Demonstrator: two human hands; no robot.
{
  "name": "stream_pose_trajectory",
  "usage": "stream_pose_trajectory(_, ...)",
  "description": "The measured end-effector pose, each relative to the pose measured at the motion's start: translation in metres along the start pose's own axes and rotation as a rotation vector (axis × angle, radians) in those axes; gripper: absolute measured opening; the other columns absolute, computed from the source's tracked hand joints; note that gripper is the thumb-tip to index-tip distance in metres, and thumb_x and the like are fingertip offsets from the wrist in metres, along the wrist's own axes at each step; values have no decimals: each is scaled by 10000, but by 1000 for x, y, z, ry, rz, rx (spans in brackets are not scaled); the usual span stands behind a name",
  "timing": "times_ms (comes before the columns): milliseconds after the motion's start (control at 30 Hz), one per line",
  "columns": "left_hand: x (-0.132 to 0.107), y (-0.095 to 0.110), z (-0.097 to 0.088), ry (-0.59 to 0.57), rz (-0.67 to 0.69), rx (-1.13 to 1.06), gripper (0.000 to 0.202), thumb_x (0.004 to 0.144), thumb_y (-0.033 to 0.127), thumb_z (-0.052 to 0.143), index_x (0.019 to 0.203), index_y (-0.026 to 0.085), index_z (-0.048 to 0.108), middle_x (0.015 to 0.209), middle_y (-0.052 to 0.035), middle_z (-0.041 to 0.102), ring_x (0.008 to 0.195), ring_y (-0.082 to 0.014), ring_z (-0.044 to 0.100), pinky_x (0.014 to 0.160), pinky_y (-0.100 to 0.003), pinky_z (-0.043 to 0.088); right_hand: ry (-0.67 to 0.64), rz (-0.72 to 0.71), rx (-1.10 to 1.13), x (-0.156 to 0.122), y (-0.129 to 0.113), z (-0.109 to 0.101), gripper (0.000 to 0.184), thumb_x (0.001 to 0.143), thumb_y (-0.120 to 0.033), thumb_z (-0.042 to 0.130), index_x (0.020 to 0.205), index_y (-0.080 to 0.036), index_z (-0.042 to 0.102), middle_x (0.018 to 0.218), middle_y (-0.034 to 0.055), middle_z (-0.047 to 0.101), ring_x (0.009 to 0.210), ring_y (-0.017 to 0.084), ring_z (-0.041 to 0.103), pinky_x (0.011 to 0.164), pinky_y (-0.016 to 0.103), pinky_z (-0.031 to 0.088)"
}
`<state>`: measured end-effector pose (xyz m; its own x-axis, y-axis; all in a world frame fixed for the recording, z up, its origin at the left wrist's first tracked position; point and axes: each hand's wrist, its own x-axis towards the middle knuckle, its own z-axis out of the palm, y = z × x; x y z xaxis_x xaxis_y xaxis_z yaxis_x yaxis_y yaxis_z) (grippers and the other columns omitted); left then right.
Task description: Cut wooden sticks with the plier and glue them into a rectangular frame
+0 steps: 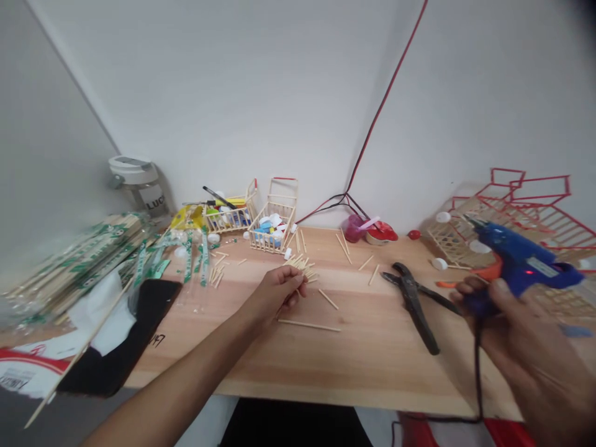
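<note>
My left hand [282, 288] is closed in a pinch over the middle of the wooden table [372, 366]. Whatever its fingertips hold is too small to make out. Right beside them is a pile of short wooden sticks [300, 266], and a longer stick [310, 325] lies just below the hand. On the right, my right hand [521, 335] grips a blue hot glue gun [521, 245] by its handle. Its nozzle points to the left, and a small red light glows on its side. A black cord hangs down from the handle.
Black-handled pliers [413, 304] lie left of the glue gun. Two small stick-built carts [272, 233] stand at the back, and larger red-edged stick frames [493, 217] at the right. Packed chopsticks [79, 261], a clear jar [142, 186] and a black mat [153, 304] occupy the left.
</note>
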<state>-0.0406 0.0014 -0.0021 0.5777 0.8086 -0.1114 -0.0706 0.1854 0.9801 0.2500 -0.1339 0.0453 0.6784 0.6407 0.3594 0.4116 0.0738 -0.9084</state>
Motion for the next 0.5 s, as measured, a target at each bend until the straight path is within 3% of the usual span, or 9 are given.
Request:
stream_pose_trajectory(67, 1, 2, 0, 25, 50, 121, 217, 778, 365, 601, 754, 158, 540, 621, 29, 540, 462, -61, 398, 447, -194, 258, -55, 190, 378, -6, -8, 24, 322, 686, -451, 729, 764, -243, 496, 737, 3, 446, 624, 137, 490, 561, 320, 503)
stream_pose_trajectory(133, 2, 2, 1, 43, 124, 302, 133, 767, 284, 593, 733, 157, 573, 607, 24, 539, 537, -90, 457, 527, -210, 323, -206, 320, 584, -12, -11, 44, 307, 702, -406, 734, 727, -224, 488, 681, -43, 326, 553, 89, 376, 485, 240, 435)
stream_pose_trajectory(200, 2, 2, 1, 47, 188, 462, 147, 787, 257, 552, 685, 158, 589, 648, 0, 582, 645, -126, 527, 625, -233, 371, -316, 405, 689, -17, -13, 61, 246, 730, -388, 723, 821, -215, 573, 682, -50, 306, 545, 77, 342, 456, 201, 393)
stream_pose_trajectory(300, 3, 1, 2, 36, 235, 550, 303, 866, 306, 441, 647, 158, 590, 801, -44, 665, 810, -169, 593, 760, -265, 407, -434, 492, 763, -23, -17, 82, 299, 709, -376, 758, 922, -201, 642, 679, -47, 344, 574, 72, 374, 494, 180, 405)
stream_pose_trajectory(400, 5, 0, 4, 33, 216, 600, 249, 849, 284, 456, 799, 146, 658, 791, -37, 670, 802, -175, 600, 763, -267, 419, -440, 437, 785, -22, -20, 98, 309, 655, -390, 805, 851, -212, 645, 731, -26, 460, 631, 81, 452, 514, 183, 409)
stream_pose_trajectory(500, 7, -1, 7, 56, 207, 648, 254, 836, 273, 479, 896, 135, 683, 749, -26, 656, 764, -173, 594, 737, -262, 419, -286, 162, 591, -15, -19, 106, 276, 724, -440, 741, 878, -231, 646, 883, 10, 588, 719, 123, 536, 515, 211, 402)
